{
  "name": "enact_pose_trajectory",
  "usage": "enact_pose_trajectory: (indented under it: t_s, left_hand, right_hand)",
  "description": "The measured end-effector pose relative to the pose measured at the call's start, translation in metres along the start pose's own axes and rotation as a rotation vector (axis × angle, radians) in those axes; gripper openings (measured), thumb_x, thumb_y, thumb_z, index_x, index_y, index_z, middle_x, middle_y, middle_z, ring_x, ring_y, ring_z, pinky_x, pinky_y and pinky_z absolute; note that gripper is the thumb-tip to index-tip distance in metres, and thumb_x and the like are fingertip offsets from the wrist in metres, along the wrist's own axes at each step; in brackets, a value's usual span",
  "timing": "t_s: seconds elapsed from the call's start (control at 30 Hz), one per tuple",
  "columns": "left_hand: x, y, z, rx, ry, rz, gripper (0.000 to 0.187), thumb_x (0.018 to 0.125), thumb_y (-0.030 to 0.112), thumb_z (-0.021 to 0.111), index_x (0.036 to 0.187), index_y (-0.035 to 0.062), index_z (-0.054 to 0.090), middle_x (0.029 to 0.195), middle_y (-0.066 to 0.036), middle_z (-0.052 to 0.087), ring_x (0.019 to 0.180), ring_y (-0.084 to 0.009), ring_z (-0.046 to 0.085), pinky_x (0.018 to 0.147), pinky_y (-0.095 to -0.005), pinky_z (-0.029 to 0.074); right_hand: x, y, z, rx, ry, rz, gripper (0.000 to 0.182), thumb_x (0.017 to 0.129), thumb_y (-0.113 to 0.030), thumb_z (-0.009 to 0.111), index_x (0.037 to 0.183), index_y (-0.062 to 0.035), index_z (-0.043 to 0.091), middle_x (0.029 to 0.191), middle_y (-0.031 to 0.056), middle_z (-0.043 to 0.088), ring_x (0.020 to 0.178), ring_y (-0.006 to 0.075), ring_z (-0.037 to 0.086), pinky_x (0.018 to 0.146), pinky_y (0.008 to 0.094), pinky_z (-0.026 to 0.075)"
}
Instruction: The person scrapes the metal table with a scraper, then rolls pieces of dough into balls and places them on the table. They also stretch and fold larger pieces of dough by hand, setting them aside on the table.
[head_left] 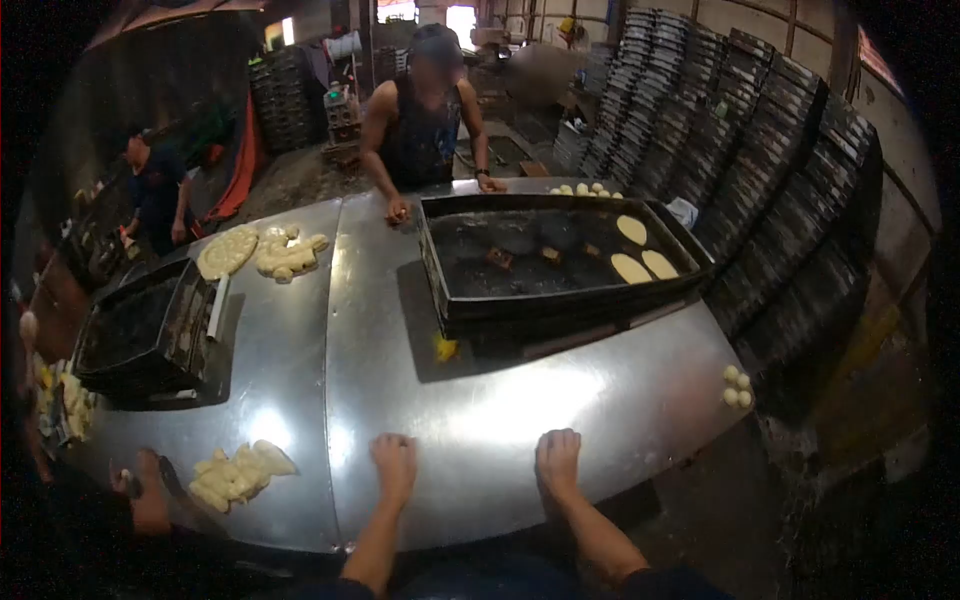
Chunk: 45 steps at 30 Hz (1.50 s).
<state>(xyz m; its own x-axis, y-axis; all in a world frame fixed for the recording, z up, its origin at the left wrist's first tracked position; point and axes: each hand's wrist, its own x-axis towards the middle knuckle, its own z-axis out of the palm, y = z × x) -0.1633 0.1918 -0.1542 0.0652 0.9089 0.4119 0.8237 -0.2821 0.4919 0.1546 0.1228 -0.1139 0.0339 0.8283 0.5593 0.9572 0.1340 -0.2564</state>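
My left hand (395, 467) rests on the shiny metal table (470, 395), knuckles up and fingers curled under. To its right, my right hand (558, 462) is down on the same table in a similar way, its fingers together and bent. What lies under either palm, if anything, is hidden. A lump of pale dough (238, 475) is on the table left of my left hand. Several small dough balls (737, 386) sit by the right edge, beyond my right hand.
A black tray (590, 298) holding flattened dough ovals (630, 268) lies ahead, a co-worker (425, 120) behind it. Other trays (140, 335) and dough pieces (288, 252) are at left. A co-worker's hand (150, 492) is nearby. Tall tray stacks (790, 160) stand right.
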Motion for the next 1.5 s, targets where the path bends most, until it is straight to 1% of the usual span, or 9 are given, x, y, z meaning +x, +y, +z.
enact_pose_trajectory:
  t_s: [0.27, 0.43, 0.57, 0.77, 0.97, 1.27, 1.37, 1.43, 1.5]
  left_hand:
    - [-0.016, -0.019, -0.062, 0.169, -0.105, 0.32, 0.018, 0.086, 0.023, 0.067, 0.087, 0.0059, 0.062, 0.086, -0.013, 0.06, 0.088, -0.0348, 0.055, 0.082, -0.0469, 0.04]
    - [-0.004, -0.002, -0.01, -0.141, 0.058, -0.195, 0.013, 0.085, 0.015, 0.065, 0.088, 0.0027, 0.064, 0.094, -0.017, 0.061, 0.093, -0.0349, 0.054, 0.08, -0.0457, 0.04]
    - [-0.048, -0.051, -0.031, 0.148, -0.199, 0.512, 0.019, 0.083, 0.021, 0.064, 0.089, 0.0028, 0.066, 0.099, -0.02, 0.064, 0.094, -0.0341, 0.056, 0.08, -0.0478, 0.04]
    - [0.016, -0.025, -0.033, 0.016, 0.152, -0.133, 0.017, 0.083, 0.018, 0.065, 0.086, 0.0013, 0.062, 0.09, -0.018, 0.062, 0.09, -0.0355, 0.054, 0.083, -0.0453, 0.04]
    - [-0.042, -0.054, -0.05, -0.005, -0.04, 0.337, 0.016, 0.085, 0.02, 0.068, 0.089, 0.0053, 0.064, 0.092, -0.015, 0.061, 0.092, -0.0351, 0.054, 0.084, -0.0461, 0.04]
    - [-0.007, -0.008, -0.026, -0.304, 0.132, -0.263, 0.021, 0.088, 0.022, 0.067, 0.087, 0.0012, 0.065, 0.092, -0.017, 0.061, 0.093, -0.0351, 0.053, 0.08, -0.047, 0.04]
    - [-0.021, -0.018, -0.05, -0.054, 0.056, 0.242, 0.022, 0.088, 0.021, 0.066, 0.086, -0.0004, 0.065, 0.09, -0.019, 0.063, 0.091, -0.0352, 0.055, 0.08, -0.0464, 0.042]
    - [-0.003, -0.036, -0.061, 0.042, -0.077, -0.337, 0.021, 0.087, 0.02, 0.066, 0.088, -0.0012, 0.064, 0.089, -0.019, 0.063, 0.092, -0.0362, 0.055, 0.085, -0.0465, 0.043]
    - [0.017, -0.031, -0.041, 0.023, 0.092, -0.319, 0.02, 0.087, 0.018, 0.065, 0.087, -0.0017, 0.064, 0.086, -0.017, 0.062, 0.094, -0.0365, 0.055, 0.087, -0.0471, 0.042]
  right_hand:
    - [-0.036, 0.04, -0.025, -0.028, -0.245, -0.277, 0.012, 0.087, -0.013, 0.059, 0.084, -0.0012, 0.058, 0.089, 0.0149, 0.057, 0.083, 0.0299, 0.053, 0.075, 0.0452, 0.043]
    - [-0.008, -0.006, 0.001, 0.114, 0.072, 0.252, 0.017, 0.085, -0.019, 0.062, 0.08, -0.0029, 0.06, 0.086, 0.0143, 0.06, 0.084, 0.0341, 0.054, 0.076, 0.0463, 0.041]
    - [-0.056, 0.0, -0.027, 0.212, 0.023, -0.094, 0.008, 0.076, -0.009, 0.06, 0.075, -0.0015, 0.056, 0.076, 0.0167, 0.053, 0.077, 0.0319, 0.052, 0.069, 0.0492, 0.042]
    - [-0.016, 0.042, -0.017, -0.09, 0.112, 0.139, 0.006, 0.077, -0.009, 0.061, 0.075, -0.0031, 0.06, 0.078, 0.0146, 0.058, 0.081, 0.0332, 0.053, 0.071, 0.0468, 0.041]
    - [-0.06, 0.04, -0.04, 0.128, -0.031, -0.032, 0.011, 0.084, -0.013, 0.06, 0.08, -0.0024, 0.059, 0.083, 0.0169, 0.058, 0.087, 0.0367, 0.055, 0.081, 0.0474, 0.044]
    - [-0.034, 0.0, -0.006, 0.15, 0.208, 0.286, 0.007, 0.082, -0.008, 0.063, 0.078, -0.0034, 0.06, 0.083, 0.0148, 0.059, 0.08, 0.0351, 0.053, 0.078, 0.0462, 0.042]
    - [-0.055, 0.033, -0.027, 0.131, 0.021, 0.059, 0.008, 0.081, -0.008, 0.064, 0.078, -0.0023, 0.059, 0.086, 0.0162, 0.058, 0.085, 0.0357, 0.053, 0.081, 0.0463, 0.042]
    - [-0.054, 0.058, -0.023, 0.059, -0.099, -0.013, 0.01, 0.081, -0.009, 0.064, 0.079, -0.0011, 0.058, 0.088, 0.0172, 0.057, 0.091, 0.0361, 0.052, 0.082, 0.0462, 0.042]
    - [-0.022, 0.066, -0.014, -0.053, 0.17, 0.347, 0.01, 0.082, -0.01, 0.065, 0.081, -0.0025, 0.059, 0.09, 0.0165, 0.057, 0.093, 0.0357, 0.052, 0.084, 0.0457, 0.042]
